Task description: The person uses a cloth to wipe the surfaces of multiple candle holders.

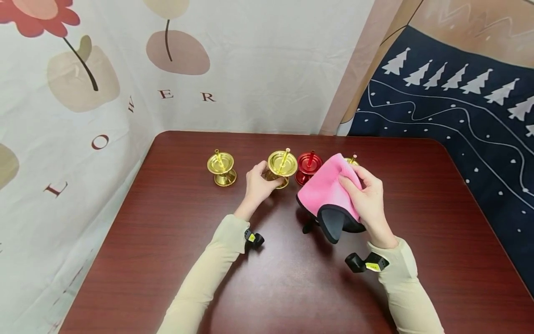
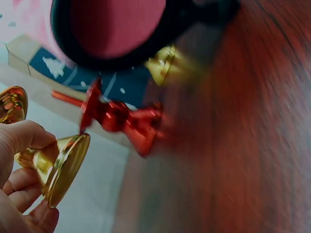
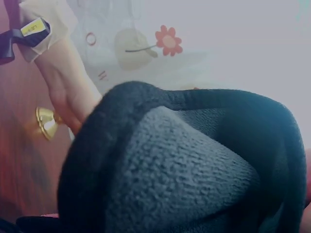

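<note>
My left hand (image 1: 257,184) grips a gold candle holder (image 1: 282,166) by its stem; the left wrist view shows the thumb and fingers round the gold holder's stem (image 2: 46,162). My right hand (image 1: 367,199) holds a pink cloth (image 1: 329,192) with a black underside, which fills the right wrist view as dark fleece (image 3: 184,170). A red candle holder (image 1: 308,167) stands between the held gold one and the cloth. Behind the cloth peeks another gold holder (image 1: 352,160), mostly hidden. A further gold holder (image 1: 221,168) stands alone to the left.
The dark red table (image 1: 267,278) stands in a corner, with a flower-print curtain (image 1: 83,93) at the left and back and a navy tree-pattern cloth (image 1: 459,116) at the right. Wrist cameras (image 1: 254,239) sit on both sleeves.
</note>
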The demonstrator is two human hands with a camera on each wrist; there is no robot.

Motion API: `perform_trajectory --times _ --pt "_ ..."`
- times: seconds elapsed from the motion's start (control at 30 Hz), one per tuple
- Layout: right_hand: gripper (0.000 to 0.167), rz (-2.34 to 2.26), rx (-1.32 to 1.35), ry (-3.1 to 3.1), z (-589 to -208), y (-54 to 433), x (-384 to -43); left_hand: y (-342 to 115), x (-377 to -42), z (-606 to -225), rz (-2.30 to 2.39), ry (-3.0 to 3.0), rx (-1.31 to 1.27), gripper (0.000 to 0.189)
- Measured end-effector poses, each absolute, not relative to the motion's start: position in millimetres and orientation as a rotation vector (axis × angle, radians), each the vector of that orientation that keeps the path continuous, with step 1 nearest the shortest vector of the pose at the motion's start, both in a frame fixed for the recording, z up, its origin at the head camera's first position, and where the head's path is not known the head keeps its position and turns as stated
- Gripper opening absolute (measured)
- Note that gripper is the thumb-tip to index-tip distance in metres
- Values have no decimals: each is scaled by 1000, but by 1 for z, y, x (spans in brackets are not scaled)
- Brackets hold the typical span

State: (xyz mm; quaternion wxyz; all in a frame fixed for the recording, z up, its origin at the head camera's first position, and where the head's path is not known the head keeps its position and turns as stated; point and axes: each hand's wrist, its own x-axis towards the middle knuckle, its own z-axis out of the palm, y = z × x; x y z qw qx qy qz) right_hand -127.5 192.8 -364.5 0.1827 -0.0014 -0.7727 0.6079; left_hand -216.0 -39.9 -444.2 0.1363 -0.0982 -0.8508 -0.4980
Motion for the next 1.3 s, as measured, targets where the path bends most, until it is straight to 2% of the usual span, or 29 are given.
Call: perform_trajectory --times 0.3,0.63,0.83,1.0,1.13,1.3 --pt "32 1843 -65 -2172 -357 179 -144 -31 -200 -421 -1354 -2375 -533 30" --pt "42 2133 -92 -2164 -347 168 -146 -19 -191 -413 -1283 -2251 -608 30" --pt "53 2310 160 -2208 -345 172 -143 -16 -188 -407 -1234 -2244 -547 28" --pt "64 2134 342 -2294 -350 174 -148 -14 -184 -402 -1158 -2206 -568 22" --pt "63 2005 303 -2247 -355 169 -149 -12 -181 -401 -1098 -2196 -597 15" --pt "51 1884 162 -2182 -358 162 -149 -9 -178 -400 -1059 -2173 -642 11"
